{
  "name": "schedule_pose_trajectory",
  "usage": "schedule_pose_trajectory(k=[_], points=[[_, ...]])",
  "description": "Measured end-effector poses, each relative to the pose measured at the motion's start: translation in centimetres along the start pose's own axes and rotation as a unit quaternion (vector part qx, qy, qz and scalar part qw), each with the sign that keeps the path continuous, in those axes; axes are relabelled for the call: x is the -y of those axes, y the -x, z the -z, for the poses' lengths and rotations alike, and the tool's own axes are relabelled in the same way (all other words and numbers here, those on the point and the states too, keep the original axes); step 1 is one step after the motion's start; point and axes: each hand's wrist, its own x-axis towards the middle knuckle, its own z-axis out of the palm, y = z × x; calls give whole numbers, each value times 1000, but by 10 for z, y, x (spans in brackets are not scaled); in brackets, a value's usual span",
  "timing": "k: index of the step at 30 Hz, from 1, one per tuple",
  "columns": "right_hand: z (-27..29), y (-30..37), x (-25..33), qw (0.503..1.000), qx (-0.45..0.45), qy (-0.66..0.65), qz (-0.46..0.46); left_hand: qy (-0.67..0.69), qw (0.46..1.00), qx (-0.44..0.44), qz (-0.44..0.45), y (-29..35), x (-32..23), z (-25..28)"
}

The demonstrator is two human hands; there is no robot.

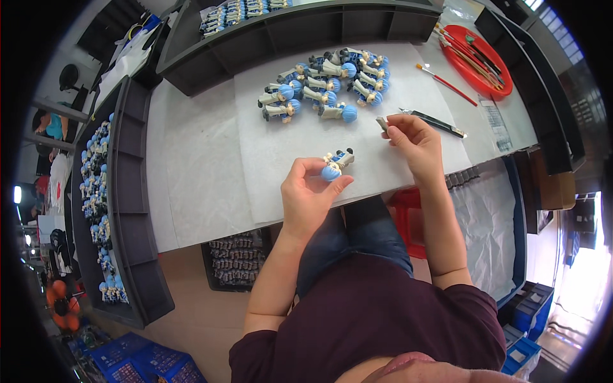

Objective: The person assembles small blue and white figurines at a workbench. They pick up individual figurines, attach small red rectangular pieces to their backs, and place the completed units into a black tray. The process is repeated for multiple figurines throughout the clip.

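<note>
Between the thumb and fingers of my left hand is a small figurine with blue hair, a pale coat and dark feet. It is tilted above the white sheet near the table's front edge. My right hand is closed in a pinch on a small grey-green piece, whose exact kind I cannot make out. Beyond both hands, a group of similar blue-haired figurines lies on the white sheet. Just past my right hand rests a black-handled craft knife.
A red dish of brushes sits at the far right, with a loose red brush beside it. Dark trays of figurines border the table at the back and left. Below the table edge is another filled tray.
</note>
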Motion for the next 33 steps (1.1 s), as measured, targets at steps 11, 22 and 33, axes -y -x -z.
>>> schedule_pose_trajectory(k=[11, 22, 33], points=[[-12, 21, 9, 949, 43, -270, -158, -21, 999, 21, -32, 0, 2, 5], [-39, 31, 2, 996, 3, -91, 11, -40, 998, 23, -32, 3, 3, 3], [-65, 33, 0, 972, -36, 157, 173, -88, 989, 30, -119, 3, 8, 3]])
